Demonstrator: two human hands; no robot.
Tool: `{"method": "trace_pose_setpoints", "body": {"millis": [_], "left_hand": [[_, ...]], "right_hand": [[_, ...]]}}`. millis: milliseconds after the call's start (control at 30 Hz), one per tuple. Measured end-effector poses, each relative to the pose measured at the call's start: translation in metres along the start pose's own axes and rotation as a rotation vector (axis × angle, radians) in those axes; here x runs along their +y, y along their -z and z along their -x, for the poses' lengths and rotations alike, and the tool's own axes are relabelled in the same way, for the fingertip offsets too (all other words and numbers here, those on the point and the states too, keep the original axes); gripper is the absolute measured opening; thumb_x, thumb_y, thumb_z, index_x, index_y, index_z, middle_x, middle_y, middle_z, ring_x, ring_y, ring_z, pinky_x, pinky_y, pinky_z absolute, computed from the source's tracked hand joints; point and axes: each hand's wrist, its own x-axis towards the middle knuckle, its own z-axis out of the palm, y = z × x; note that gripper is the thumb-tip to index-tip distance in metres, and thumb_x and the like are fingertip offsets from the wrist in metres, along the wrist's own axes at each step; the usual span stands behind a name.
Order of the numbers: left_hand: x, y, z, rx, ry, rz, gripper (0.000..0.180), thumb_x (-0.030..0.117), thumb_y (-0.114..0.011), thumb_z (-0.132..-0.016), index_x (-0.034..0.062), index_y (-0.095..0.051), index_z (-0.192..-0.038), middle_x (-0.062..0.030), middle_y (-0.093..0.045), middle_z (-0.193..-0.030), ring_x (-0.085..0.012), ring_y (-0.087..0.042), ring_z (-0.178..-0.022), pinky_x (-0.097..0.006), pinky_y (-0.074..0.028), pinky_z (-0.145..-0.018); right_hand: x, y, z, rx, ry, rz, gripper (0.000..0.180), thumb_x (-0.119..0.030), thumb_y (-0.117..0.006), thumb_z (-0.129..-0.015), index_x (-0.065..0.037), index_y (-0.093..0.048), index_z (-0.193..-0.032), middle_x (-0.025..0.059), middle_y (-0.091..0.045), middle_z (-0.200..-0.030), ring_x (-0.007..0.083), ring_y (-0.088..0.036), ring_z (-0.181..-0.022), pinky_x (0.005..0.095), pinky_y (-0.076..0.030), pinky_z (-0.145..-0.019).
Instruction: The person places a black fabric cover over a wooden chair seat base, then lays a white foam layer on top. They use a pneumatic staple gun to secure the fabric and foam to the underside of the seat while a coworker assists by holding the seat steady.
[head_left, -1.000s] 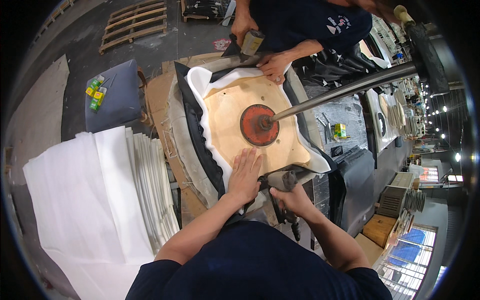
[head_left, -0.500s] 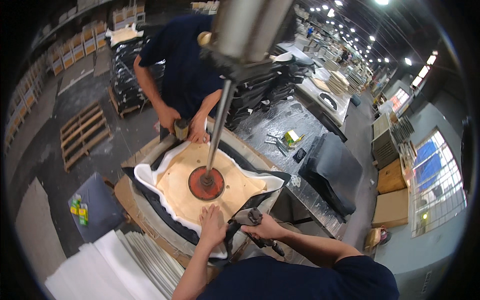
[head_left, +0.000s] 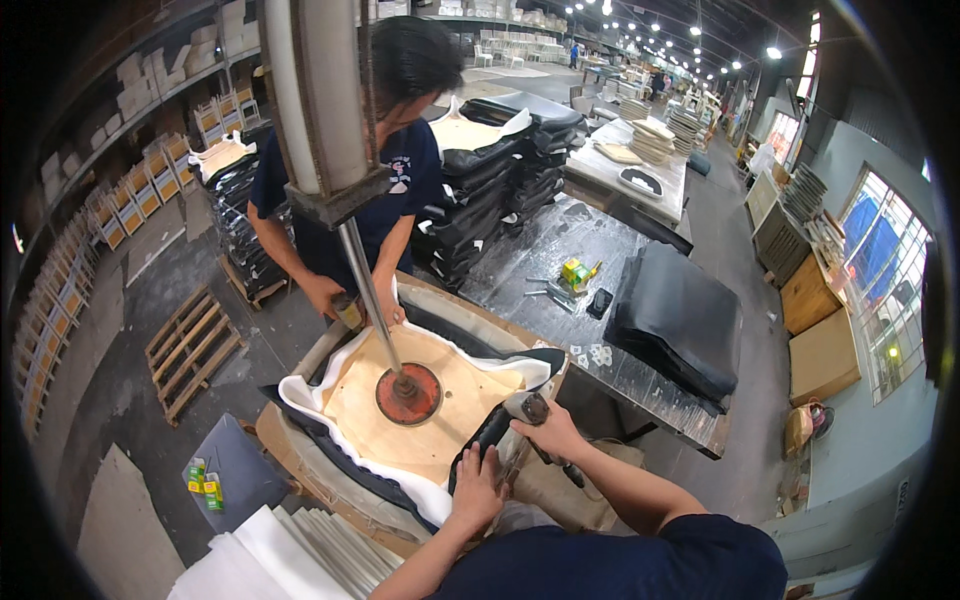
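A pale plywood seat board (head_left: 440,370) lies over white padding (head_left: 350,435) and a black cover (head_left: 490,435) in a worn frame-like mould (head_left: 285,440). A round red press foot (head_left: 408,395) on a steel rod bears on the board's middle. My left hand (head_left: 478,487) lies with fingers stretched on the folded black cover at the near right edge. Beside it, my right hand (head_left: 555,432) grips a staple gun (head_left: 527,408), its nose near that edge. Across the mould, a co-worker's hand (head_left: 322,296) holds another staple gun (head_left: 348,310) at the far edge.
Staple boxes (head_left: 577,272), staple strips and a stack of black covers (head_left: 675,320) rest on the right table (head_left: 520,260). The press cylinder (head_left: 320,100) hangs above. White padding sheets (head_left: 260,560) lie near left; a grey stool (head_left: 232,465) and wooden pallet (head_left: 190,350) stand beyond.
My left hand has moved off the bare board onto the black cover, which is now folded over at the near right edge. The staple gun stays close by. The view has shifted.
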Motion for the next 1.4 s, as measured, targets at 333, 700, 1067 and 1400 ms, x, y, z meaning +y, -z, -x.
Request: {"method": "trace_pose_setpoints", "body": {"millis": [333,700,1067,1400], "left_hand": [[0.011,-0.001,0.008,0.148,-0.012,-0.142,0.078,0.029,-0.071,-0.100,0.0066,-0.042,-0.168,-0.0352,-0.034,-0.171,-0.0536,-0.036,-0.158,-0.062,-0.026,-0.131],[0.019,0.003,0.008,0.173,-0.035,-0.168,0.072,0.033,-0.070,-0.100,0.0062,-0.049,-0.162,-0.0304,-0.044,-0.166,-0.0515,-0.040,-0.155,-0.061,-0.029,-0.129],[0.017,0.013,0.010,0.183,-0.019,-0.204,0.073,0.029,-0.075,-0.095,0.0034,-0.051,-0.160,-0.0319,-0.046,-0.165,-0.0513,-0.042,-0.154,-0.061,-0.031,-0.128],[0.027,0.005,0.007,0.165,-0.046,-0.151,0.073,0.029,-0.074,-0.096,0.0036,-0.050,-0.160,-0.0314,-0.046,-0.165,-0.0499,-0.040,-0.156,-0.060,-0.029,-0.130]], "right_hand": [[0.007,0.001,-0.014,-0.114,-0.092,0.140,0.062,-0.044,-0.089,-0.085,-0.010,-0.074,-0.135,0.0223,-0.079,-0.122,0.0429,-0.073,-0.119,0.0497,-0.058,-0.102],[0.007,0.001,-0.005,-0.026,0.097,0.114,0.056,-0.039,-0.089,-0.086,-0.009,-0.075,-0.130,0.0241,-0.079,-0.117,0.0434,-0.074,-0.113,0.0497,-0.059,-0.096],[0.043,0.036,-0.005,-0.043,-0.200,-0.255,0.059,-0.036,-0.094,-0.087,-0.008,-0.072,-0.134,0.0123,-0.079,-0.111,0.0255,-0.074,-0.096,0.0403,-0.059,-0.083],[-0.033,0.340,-0.120,0.575,-0.220,0.097,0.080,-0.035,-0.097,-0.081,-0.003,-0.059,-0.144,0.0158,-0.077,-0.107,0.0252,-0.076,-0.080,0.0405,-0.063,-0.066]]}}
